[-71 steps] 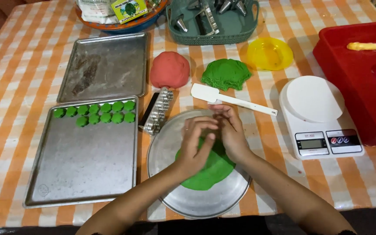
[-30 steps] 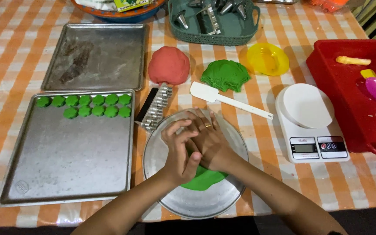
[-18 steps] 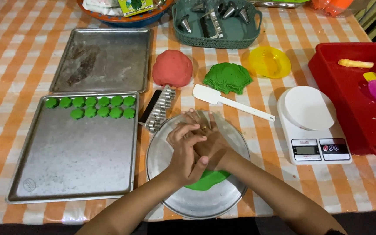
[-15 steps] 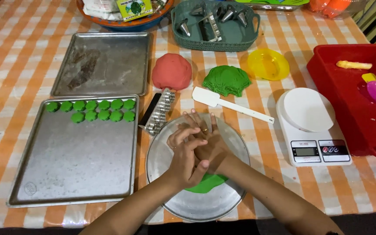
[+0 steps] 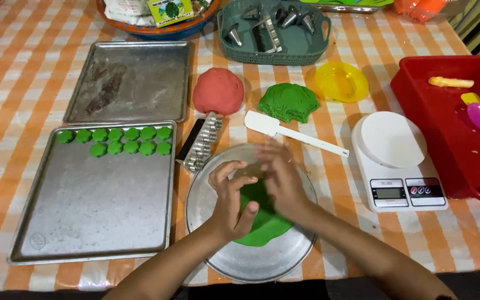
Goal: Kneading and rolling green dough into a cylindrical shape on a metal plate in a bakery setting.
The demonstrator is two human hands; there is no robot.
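Observation:
A flat sheet of green dough [image 5: 262,225] lies in a round metal plate [image 5: 251,268] near the table's front edge. My left hand [image 5: 229,201] hovers over the dough's left side with fingers curled and apart, thumb resting on the dough. Just right of it, my right hand [image 5: 282,182] is blurred, palm down over the dough's top edge; what it holds is hidden. Several small green dough shapes [image 5: 123,141] sit in two rows at the top of a baking tray [image 5: 95,211] to the left.
Behind the plate lie a ridged metal tool [image 5: 201,143], a white spatula [image 5: 290,132], a red dough ball [image 5: 218,90] and a green dough lump [image 5: 288,101]. A white scale [image 5: 395,161] and red tub [image 5: 445,128] stand right. A second tray [image 5: 131,80], yellow bowl [image 5: 341,81] and green basket [image 5: 273,30] sit farther back.
My hands were pressed together over the plate; now they have come apart, the right one moving, the left one with fingers spread and curled.

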